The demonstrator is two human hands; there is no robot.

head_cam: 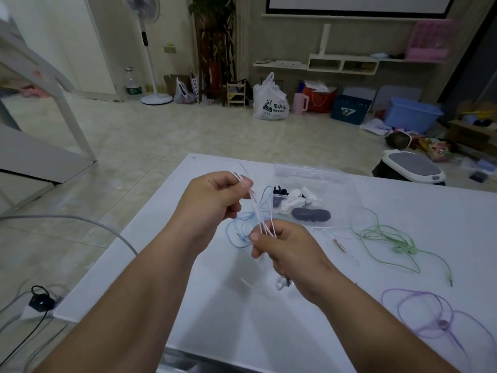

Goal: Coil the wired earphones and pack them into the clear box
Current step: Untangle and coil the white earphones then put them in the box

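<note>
White tbl (242,332): thin pale earphones (257,210), looped

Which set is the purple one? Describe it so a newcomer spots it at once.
On the white table, look at the near right corner, right of the right hand. The purple earphones lie there in loose loops, nearer than the green earphones, the only lilac cable.

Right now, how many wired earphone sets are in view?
4. White set: held between left hand and right hand. Blue set: on the table behind them. Green set: right. Purple set: near right corner. A thin white cable beside the green may be a fifth.
</note>
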